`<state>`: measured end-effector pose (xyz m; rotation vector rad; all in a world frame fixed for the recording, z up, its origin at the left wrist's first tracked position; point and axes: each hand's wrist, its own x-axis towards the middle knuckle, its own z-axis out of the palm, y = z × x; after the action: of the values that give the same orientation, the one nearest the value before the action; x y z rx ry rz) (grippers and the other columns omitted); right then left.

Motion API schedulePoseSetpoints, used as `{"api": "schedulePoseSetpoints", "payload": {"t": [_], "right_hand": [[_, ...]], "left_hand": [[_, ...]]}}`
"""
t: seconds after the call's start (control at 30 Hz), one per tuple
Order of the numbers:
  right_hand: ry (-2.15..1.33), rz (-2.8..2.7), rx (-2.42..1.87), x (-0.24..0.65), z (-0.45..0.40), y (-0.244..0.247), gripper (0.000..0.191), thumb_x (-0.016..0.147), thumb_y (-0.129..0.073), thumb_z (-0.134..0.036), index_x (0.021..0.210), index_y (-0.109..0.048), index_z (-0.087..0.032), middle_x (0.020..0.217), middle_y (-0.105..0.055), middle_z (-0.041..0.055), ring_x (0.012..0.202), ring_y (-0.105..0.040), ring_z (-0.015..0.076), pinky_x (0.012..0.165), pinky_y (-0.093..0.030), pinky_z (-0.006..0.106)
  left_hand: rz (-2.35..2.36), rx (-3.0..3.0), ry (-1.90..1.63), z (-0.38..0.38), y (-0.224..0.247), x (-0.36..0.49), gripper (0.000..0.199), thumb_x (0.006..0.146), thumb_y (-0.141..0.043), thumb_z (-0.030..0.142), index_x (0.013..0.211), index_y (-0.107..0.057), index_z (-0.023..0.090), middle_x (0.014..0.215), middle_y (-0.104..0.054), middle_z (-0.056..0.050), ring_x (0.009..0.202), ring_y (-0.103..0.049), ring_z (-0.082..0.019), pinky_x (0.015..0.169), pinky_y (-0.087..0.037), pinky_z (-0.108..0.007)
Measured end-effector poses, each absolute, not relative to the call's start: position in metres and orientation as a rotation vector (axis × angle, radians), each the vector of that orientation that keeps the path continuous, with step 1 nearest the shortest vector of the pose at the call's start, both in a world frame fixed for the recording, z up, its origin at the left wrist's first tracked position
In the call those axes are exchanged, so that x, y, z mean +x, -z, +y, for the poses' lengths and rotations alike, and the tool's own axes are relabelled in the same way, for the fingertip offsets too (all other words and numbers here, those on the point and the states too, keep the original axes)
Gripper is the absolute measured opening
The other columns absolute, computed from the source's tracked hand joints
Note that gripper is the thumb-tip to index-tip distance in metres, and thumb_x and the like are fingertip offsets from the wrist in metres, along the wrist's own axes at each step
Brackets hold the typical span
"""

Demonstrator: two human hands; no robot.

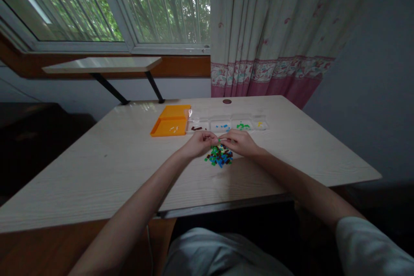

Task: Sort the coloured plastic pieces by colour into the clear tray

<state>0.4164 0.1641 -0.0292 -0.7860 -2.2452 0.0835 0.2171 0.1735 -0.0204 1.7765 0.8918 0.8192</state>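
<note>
Where the worktop [129, 151] ran back toward the window [161, 4], a shelf [100, 64] stood over its far left corner, out of the way of the arms. Next to the right came the orange case [156, 127], lying open with its lid [176, 111] folded back, so that the white bits [174, 129] in its near half lay in plain reach. Just beside it began the clear tray [265, 127], whose row of compartments seemed to serve to hold the colours apart: brown bits [196, 128], then blue bits [222, 126], green bits [242, 126] and, at the right end, yellow bits [259, 124].

On the near side of that row, the left hand [198, 145] and the right hand [242, 142] met at the fingertips, a small green piece [219, 140] pinched between them. How much of the grip each one bore could not be told. Something so small probably called for fingertips rather than a whole fist. The mixed pile [220, 157] lay loose on the worktop, just below and nearer the body, likely put there so both hands could get at it with little travel. Well behind, near the far edge, lay a dark disc [227, 101], touched by neither hand.
</note>
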Motion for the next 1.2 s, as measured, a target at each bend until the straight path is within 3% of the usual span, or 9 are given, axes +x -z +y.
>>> {"api": "schedulePoseSetpoints", "payload": {"t": [0.37, 0.5, 0.67, 1.2], "right_hand": [[-0.079, -2.228, -0.751, 0.416, 0.162, 0.027, 0.021, 0.084, -0.051, -0.032, 0.090, -0.066, -0.018, 0.073, -0.063, 0.0033, 0.066, -0.056, 0.0108, 0.061, -0.042, 0.021], [-0.057, -2.168, -0.827, 0.423, 0.162, 0.020, 0.022, 0.085, -0.051, -0.033, 0.090, -0.066, -0.018, 0.073, -0.062, 0.0031, 0.065, -0.055, 0.0108, 0.063, -0.042, 0.022], [0.008, -2.052, -0.887, 0.436, 0.166, 0.013, 0.021, 0.085, -0.051, -0.032, 0.091, -0.066, -0.017, 0.071, -0.061, 0.0031, 0.061, -0.052, 0.0109, 0.060, -0.041, 0.023], [0.113, -1.969, -0.844, 0.440, 0.170, 0.013, 0.016, 0.083, -0.054, -0.027, 0.090, -0.065, -0.018, 0.068, -0.060, 0.0006, 0.055, -0.048, 0.0093, 0.055, -0.038, 0.022]], "left_hand": [[0.868, 1.793, -0.788, 0.174, 0.018, 0.217, 0.036, 0.069, -0.060, 0.044, 0.074, -0.062, 0.008, 0.063, -0.056, -0.002, 0.058, -0.047, -0.009, 0.057, -0.036, -0.022], [0.930, 1.939, -0.772, 0.175, 0.013, 0.207, 0.030, 0.075, -0.054, 0.037, 0.079, -0.063, 0.009, 0.073, -0.061, -0.006, 0.065, -0.052, -0.011, 0.060, -0.039, -0.022], [1.089, 2.328, -0.551, 0.174, 0.010, 0.193, 0.022, 0.076, -0.053, 0.029, 0.081, -0.066, 0.012, 0.069, -0.061, -0.004, 0.061, -0.051, -0.011, 0.057, -0.037, -0.020], [1.161, 2.704, -0.391, 0.172, 0.016, 0.195, 0.021, 0.079, -0.049, 0.026, 0.086, -0.066, 0.019, 0.080, -0.062, -0.005, 0.076, -0.056, -0.016, 0.071, -0.040, -0.026]]}}
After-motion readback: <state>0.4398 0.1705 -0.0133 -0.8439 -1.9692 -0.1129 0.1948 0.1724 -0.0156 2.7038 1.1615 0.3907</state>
